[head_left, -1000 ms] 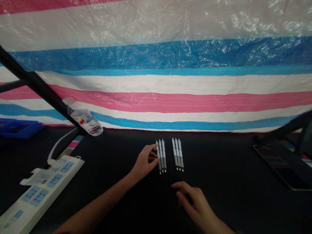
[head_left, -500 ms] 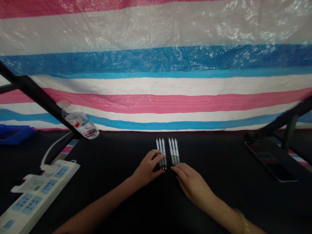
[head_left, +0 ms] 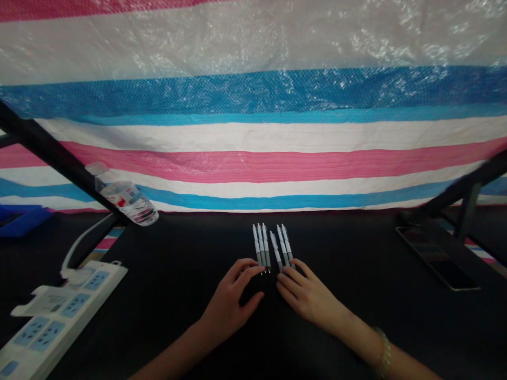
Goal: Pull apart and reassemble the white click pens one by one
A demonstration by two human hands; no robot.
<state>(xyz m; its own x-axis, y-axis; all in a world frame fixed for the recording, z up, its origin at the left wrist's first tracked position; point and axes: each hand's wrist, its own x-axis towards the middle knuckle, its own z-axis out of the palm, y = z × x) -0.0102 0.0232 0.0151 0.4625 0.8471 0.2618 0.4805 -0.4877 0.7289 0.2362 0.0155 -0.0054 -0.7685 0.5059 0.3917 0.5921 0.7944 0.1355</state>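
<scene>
Three white-and-grey click pens (head_left: 261,247) lie side by side on the black table, points toward me. My left hand (head_left: 233,295) is open, thumb and fingers apart, with its fingertips at the lower ends of these pens. To the right lies a second group: two pens (head_left: 285,245) close together, and a single pen (head_left: 276,250) that sits lower and slightly tilted. My right hand (head_left: 312,295) has its fingers closed at the single pen's lower end, hiding its point. One finger of that hand reaches the lower ends of the neighbouring two.
A white power strip (head_left: 65,311) with a plug lies at left. Behind it, a water bottle (head_left: 132,200) leans by a black frame bar (head_left: 59,158). A blue tray (head_left: 24,219) is at far left, a phone (head_left: 438,258) at right. Striped sheeting (head_left: 253,163) hangs behind.
The leftmost pen of the right group has slid toward me and tilted away from its two neighbours. My left hand has drawn back from the left pens, and its fingers have spread wider.
</scene>
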